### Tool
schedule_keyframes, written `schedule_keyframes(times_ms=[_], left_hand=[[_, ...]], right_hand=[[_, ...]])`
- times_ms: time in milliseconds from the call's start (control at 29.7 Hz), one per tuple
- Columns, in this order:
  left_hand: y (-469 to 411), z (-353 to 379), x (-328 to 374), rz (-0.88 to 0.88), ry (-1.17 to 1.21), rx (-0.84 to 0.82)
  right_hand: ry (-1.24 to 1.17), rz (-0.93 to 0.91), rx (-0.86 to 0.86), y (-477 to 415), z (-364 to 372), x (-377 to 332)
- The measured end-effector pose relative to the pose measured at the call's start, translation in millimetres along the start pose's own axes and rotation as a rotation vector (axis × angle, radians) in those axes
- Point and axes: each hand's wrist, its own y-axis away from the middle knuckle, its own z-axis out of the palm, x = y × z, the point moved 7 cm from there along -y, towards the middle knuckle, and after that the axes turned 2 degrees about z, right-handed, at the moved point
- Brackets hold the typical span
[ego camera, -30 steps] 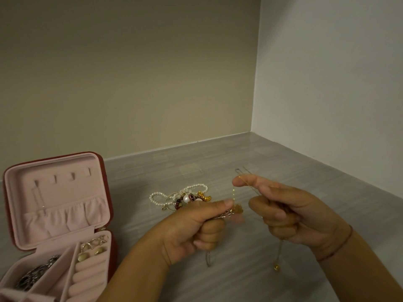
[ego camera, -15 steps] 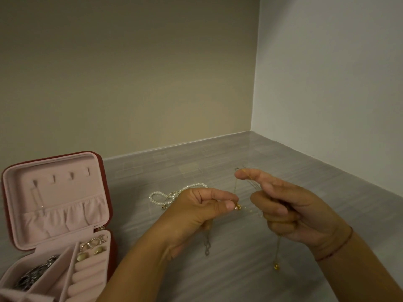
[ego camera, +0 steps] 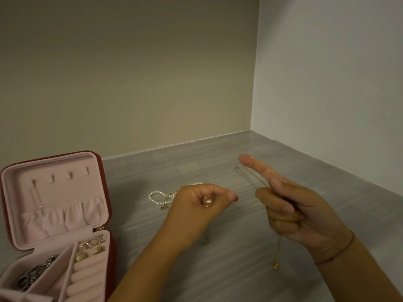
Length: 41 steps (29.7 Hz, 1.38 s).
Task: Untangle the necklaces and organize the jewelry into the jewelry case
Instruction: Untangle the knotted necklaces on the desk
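Grey streaked surface (ego camera: 229, 277) runs back to a corner where a beige wall (ego camera: 130, 73) meets a white one (ego camera: 338, 73). One thin gold chain (ego camera: 277, 250) is up off the surface, over its near middle, in the right hand (ego camera: 303, 216). The three lower fingers curl round it and it hangs below them, ending in a single gold bead (ego camera: 276, 267). A narrow loop of it shows under the index finger (ego camera: 260, 170), which points out straight toward the far corner.

Just apart, the left hand (ego camera: 196, 212) is a fist, thumb laid across the curled fingers. One blurred silvery chain (ego camera: 206, 238) dangles beneath it.

Behind that hand lies one pearl strand (ego camera: 155, 197). At the near left edge stands one jewelry case (ego camera: 54, 186), lid up, with earrings (ego camera: 91, 247) and a dark chain (ego camera: 32, 275) inside.
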Motion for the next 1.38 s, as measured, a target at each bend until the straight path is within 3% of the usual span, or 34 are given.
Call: schedule_keyframes(times_ms=[101,202,371,539,707,842,1010,1145,1213,1381], left_hand=[[1.6,2.6,-1.2,-0.051,0.098,-0.07],[0.3,4.9,-9.4,-0.101,0.06,-0.106],[-3.1,1.1,-24.6,-0.155,-0.042,-0.135],[-1.4,7.5,-31.6,-0.186,-0.081,-0.228],[-1.0,10.6,-35.5,-0.185,-0.069,-0.253],[-4.7,8.4,-28.9,-0.155,0.055,-0.178],[-4.0,28.3,-21.7,-0.162,0.245,-0.196],[-7.6,22.6,-19.8,-0.229,0.158,-0.099],[-11.0,16.0,-11.3,-0.214,0.146,-0.062],[-27.7,1.9,6.0,-0.229,0.423,0.033]], right_hand=[[-0.032,-0.004,-0.012,2.1,-1.0,-0.8],[0.07,-0.011,0.118,6.0,-11.3,-0.8],[0.611,0.012,0.547,8.3,-27.9,-4.8],[0.913,0.067,0.596,8.5,-15.3,-11.4],[0.926,0.044,0.571,3.1,-4.5,-22.2],[0.905,0.055,0.585,-0.4,-3.6,-24.8],[1.004,0.053,0.62,-5.4,-0.8,-22.0],[1.071,0.032,0.73,-1.0,-5.2,-29.5],[1.047,0.012,0.778,6.1,-9.4,-33.9],[0.839,-0.003,0.871,29.9,-25.9,-26.9]])
